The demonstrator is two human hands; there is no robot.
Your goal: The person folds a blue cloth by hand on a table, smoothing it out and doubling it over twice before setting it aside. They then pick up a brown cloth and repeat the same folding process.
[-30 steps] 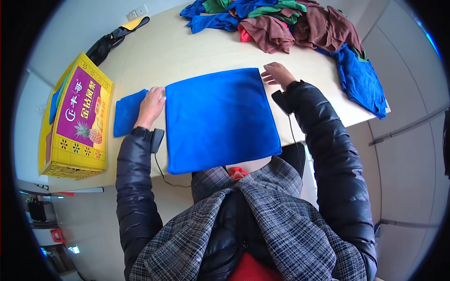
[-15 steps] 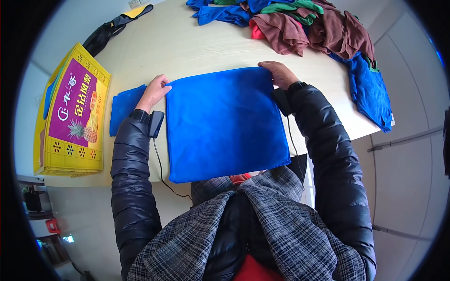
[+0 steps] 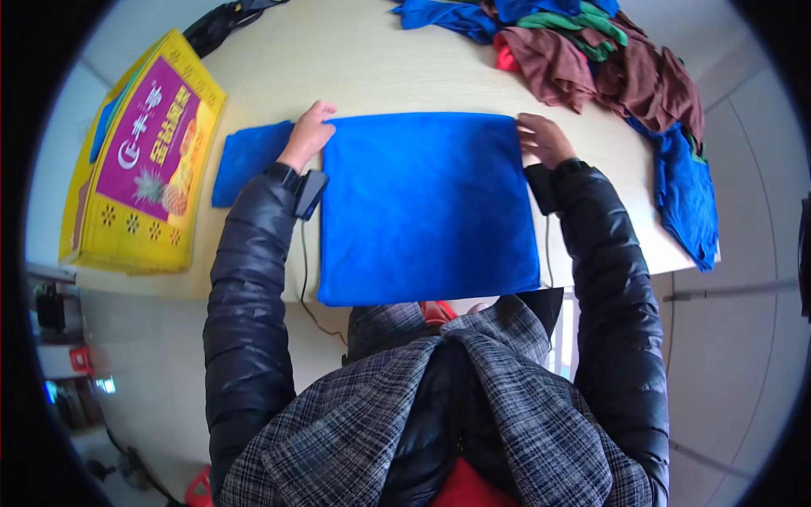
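A blue cloth lies spread nearly square on the table in front of me, its near edge reaching the table's front edge. At its far left corner, my left hand is closed, fingertips pinching the cloth's border. My right hand is beside the far right corner, its slightly bent fingers apart and touching the cloth's side edge. A smaller folded blue cloth rests left of the spread one, partly behind my left wrist.
On the left of the pale table stands a yellow and purple carton with a pineapple picture. A black item lies behind it. Heaped at the far right are brown cloths with green, red and blue ones; a blue cloth hangs toward the right edge.
The whole view has shifted, so the table things appear displaced. The spread cloth's far edge looks straighter, and my right hand has moved from atop the far right corner to its side.
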